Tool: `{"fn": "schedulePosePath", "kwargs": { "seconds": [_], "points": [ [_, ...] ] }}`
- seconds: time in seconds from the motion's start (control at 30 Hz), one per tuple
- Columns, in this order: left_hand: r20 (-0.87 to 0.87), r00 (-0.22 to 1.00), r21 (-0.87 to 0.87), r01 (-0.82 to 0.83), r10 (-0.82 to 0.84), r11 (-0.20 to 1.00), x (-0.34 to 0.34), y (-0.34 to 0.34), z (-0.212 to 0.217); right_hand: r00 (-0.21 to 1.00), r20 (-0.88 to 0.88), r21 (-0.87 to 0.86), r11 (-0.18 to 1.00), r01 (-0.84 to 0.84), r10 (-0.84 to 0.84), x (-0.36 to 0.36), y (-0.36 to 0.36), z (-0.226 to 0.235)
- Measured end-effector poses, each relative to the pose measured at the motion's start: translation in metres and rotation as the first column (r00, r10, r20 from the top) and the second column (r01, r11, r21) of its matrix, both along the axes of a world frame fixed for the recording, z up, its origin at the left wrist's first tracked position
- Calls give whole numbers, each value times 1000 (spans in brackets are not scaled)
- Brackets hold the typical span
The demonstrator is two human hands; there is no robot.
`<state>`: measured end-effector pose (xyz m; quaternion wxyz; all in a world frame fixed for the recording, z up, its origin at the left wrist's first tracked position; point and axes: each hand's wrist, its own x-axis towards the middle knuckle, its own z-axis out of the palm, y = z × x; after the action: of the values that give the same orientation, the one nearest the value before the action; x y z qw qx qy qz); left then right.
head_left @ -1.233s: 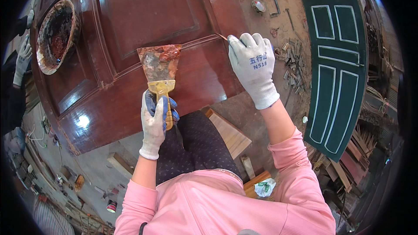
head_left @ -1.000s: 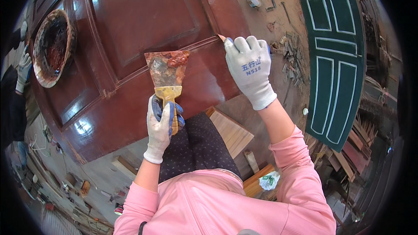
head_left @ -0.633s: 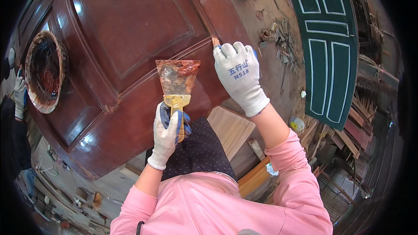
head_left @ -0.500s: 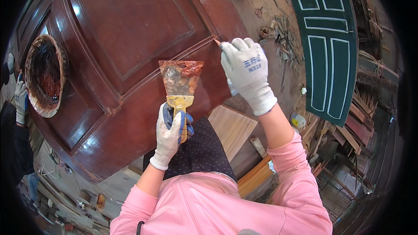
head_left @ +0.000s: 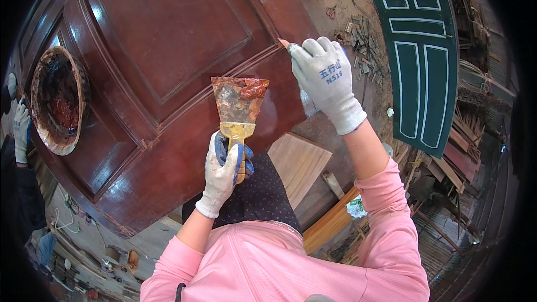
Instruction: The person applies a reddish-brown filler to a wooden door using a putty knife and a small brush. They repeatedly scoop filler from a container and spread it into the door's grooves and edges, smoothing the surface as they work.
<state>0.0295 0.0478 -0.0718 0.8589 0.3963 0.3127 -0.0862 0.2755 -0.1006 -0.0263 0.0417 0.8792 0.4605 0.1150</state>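
Note:
My left hand (head_left: 218,182), in a white glove with a blue palm, is closed round the yellow handle of a wide putty knife (head_left: 240,100). Its blade points away from me and carries reddish-brown paste. The gloved right hand (head_left: 324,75) pinches a small pointed tool (head_left: 284,42), mostly hidden by the fingers. Its reddish tip meets the moulding near the panel's corner on a dark red-brown panelled door (head_left: 193,145). At the left, a round bowl (head_left: 84,95), crusted and holding red-brown paste, rests on the door.
A green door (head_left: 419,28) with white-outlined panels stands at the right. Wood scraps (head_left: 364,53) and tools lie on the floor beyond my right hand. Near my legs is a pale wooden board (head_left: 299,165). Another person's gloved hand (head_left: 21,131) is at the far left.
My right hand has shifted a little right and away from me, its tool tip moving along the moulding. The left hand and putty knife have drifted slightly right.

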Motion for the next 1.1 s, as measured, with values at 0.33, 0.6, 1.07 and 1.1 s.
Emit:
{"fn": "schedulePosePath", "kwargs": {
  "seconds": [0.33,0.6,1.07,1.1],
  "points": [
    [-23,1000,4,-21,21,1000,5,0,5,937,-340,295,937,187,-80,-30,-10,25],
    [31,999,140,22,-27,990,13,0,6,861,-509,406,884,230,11,-84,-1,32],
    [32,999,257,31,-40,966,16,-13,12,859,-513,321,929,182,9,-95,4,23],
    [26,999,258,32,-40,966,17,-13,12,829,-560,304,928,214,-8,-95,3,23]
  ]
}}
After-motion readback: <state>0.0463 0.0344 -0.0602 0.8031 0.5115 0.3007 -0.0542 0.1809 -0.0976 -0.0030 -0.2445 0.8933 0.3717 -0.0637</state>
